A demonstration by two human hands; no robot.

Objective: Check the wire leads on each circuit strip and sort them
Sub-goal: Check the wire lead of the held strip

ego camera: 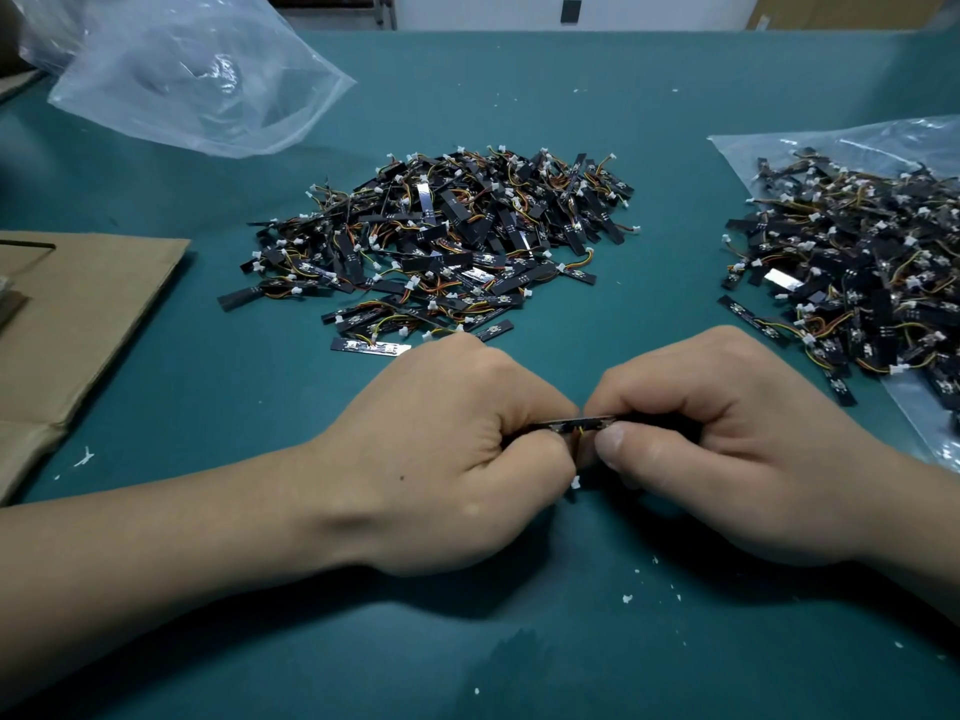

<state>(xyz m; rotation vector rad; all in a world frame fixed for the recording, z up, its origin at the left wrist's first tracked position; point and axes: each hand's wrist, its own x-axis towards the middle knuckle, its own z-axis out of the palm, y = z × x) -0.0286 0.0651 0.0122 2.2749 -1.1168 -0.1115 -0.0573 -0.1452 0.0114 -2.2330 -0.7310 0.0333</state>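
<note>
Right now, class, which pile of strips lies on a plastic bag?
The right pile: it lies on a clear bag. The middle pile lies straight on the green mat.

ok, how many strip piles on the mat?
2: centre pile on the green mat; right pile on a clear bag, cut off by the frame, so more may be hidden.

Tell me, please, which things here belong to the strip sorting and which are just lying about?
In the job: left hand, right hand, the held strip, the middle pile, the right pile on its plastic bag.
Lying about: crumpled clear bag, cardboard sheet, white scraps.
</note>
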